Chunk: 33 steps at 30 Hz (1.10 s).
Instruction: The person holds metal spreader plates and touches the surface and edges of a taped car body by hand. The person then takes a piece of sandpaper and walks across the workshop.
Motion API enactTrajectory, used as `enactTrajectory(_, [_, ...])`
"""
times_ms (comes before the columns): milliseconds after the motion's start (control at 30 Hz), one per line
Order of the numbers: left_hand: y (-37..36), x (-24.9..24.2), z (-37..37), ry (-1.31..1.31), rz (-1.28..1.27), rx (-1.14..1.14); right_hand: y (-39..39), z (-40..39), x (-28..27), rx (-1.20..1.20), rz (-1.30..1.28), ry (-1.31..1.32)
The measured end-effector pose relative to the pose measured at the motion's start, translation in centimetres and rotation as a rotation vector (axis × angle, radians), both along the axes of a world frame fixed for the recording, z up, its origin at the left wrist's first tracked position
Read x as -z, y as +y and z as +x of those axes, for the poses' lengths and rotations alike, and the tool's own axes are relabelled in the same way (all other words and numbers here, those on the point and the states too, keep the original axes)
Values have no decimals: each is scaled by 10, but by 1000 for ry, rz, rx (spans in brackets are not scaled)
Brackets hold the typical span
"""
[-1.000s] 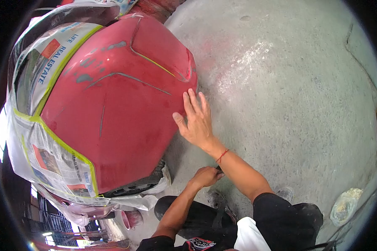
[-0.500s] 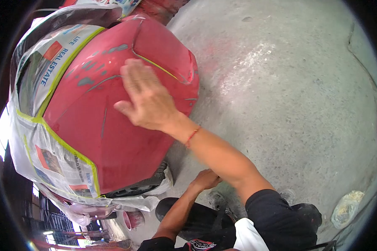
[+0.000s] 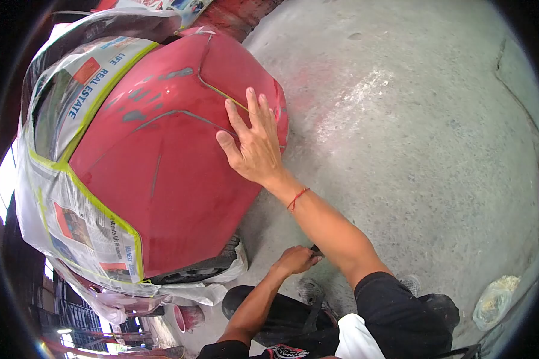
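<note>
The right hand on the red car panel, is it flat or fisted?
Flat: the right hand lies palm-down, fingers spread, on the red panel.

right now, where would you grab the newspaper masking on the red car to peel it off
Best guess: take the newspaper masking by its loose lower corner, near the wheel, where the paper hangs crumpled and free of the red panel. Come from below and pull up along the yellow tape line, which holds the rest flat. The right hand rests flat on the panel.

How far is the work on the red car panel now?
Done: newspaper masking is taped around the red panel, and grey filler spots show. In hand: the right hand lies flat on the panel; the left hand holds something small and dark. Left: the patchy grey spots remain unpainted.
</note>
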<state>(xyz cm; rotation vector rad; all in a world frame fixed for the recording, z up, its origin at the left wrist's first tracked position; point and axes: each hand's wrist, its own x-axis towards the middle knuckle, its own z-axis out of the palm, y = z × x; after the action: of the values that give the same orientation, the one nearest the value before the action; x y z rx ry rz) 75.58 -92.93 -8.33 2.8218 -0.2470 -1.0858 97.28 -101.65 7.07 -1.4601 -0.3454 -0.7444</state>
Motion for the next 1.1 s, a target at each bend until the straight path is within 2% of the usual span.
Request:
enactTrajectory(67, [1, 0, -1, 17, 20, -1, -1, 3, 3, 1, 0, 6])
enactTrajectory(133, [-4, -7, 4, 162, 130, 0, -1, 4, 17, 25, -7, 19])
enactTrajectory(333, [-6, -6, 4, 63, 40, 18, 1, -3, 49, -6, -56, 79])
enactTrajectory(433, [-19, -25, 8, 93, 66, -10, -3, 2, 29, -14, -48, 62])
enactTrajectory(600, [-13, -20, 6, 104, 86, -11, -7, 9, 6, -30, -51, -14])
enactTrajectory(833, [-11, -16, 9, 44, 52, -18, 1, -7, 70, -24, -184, -90])
enactTrajectory(933, [-7, -12, 6, 59, 55, 5, -11, -8, 38, -11, -236, -98])
enactTrajectory(1000, [-7, -14, 5, 80, 74, 5, -13, 0, 2, -4, -205, -170])
enactTrajectory(1100, [-1, -11, 4, 78, 90, 10, -12, 10, -24, 45, -141, -247])
